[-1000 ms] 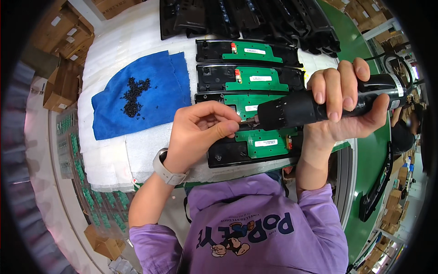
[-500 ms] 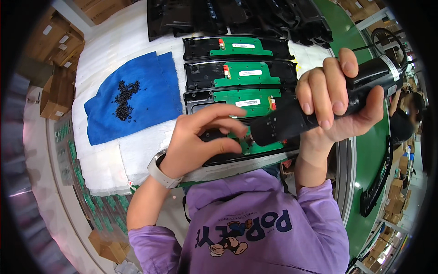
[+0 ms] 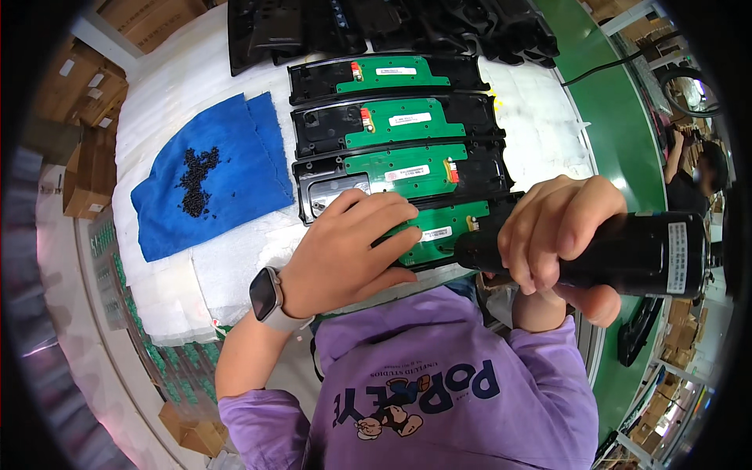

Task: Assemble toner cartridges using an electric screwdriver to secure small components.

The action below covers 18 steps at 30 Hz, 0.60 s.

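Observation:
My right hand is wrapped round a black electric screwdriver, held nearly level. The driver's front end reaches to the right part of the nearest green circuit board; its tip is hard to make out. That board lies in a long black plastic housing. My left hand rests over the housing's left part, its fingers stretched out over the board's left side, and hides what is under them. Just beyond lies another black housing with a green board and a red-and-white connector.
Two more housings with boards lie farther back in the row. Dark plastic parts are piled behind them. Many small black screws lie on a blue cloth at left. A green surface runs along the right; a person sits beyond.
My left hand has come down from beside the driver's tip onto the nearest housing, fingers straightening. The screwdriver has swung from slanted to nearly level, its rear end lower.

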Available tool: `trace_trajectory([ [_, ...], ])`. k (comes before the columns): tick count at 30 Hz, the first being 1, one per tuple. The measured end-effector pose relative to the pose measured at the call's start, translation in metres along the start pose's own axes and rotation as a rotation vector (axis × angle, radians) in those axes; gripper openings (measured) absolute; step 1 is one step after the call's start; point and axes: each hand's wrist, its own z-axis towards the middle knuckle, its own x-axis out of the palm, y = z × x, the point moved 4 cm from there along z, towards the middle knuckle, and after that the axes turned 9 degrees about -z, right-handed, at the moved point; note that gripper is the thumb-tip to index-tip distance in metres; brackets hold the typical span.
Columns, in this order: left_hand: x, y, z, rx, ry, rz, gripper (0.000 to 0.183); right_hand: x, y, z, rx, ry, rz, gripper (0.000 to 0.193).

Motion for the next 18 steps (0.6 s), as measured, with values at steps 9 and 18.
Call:
trace_trajectory([
  [9,0.004,-0.002,-0.001,0.003,0.026,0.000,0.034,0.010,0.004,0.009,0.098,0.153,-0.136,0.037],
  [18,0.005,-0.002,-0.002,0.003,0.032,-0.003,0.034,0.017,0.002,0.006,0.071,0.061,-0.170,0.035],
])
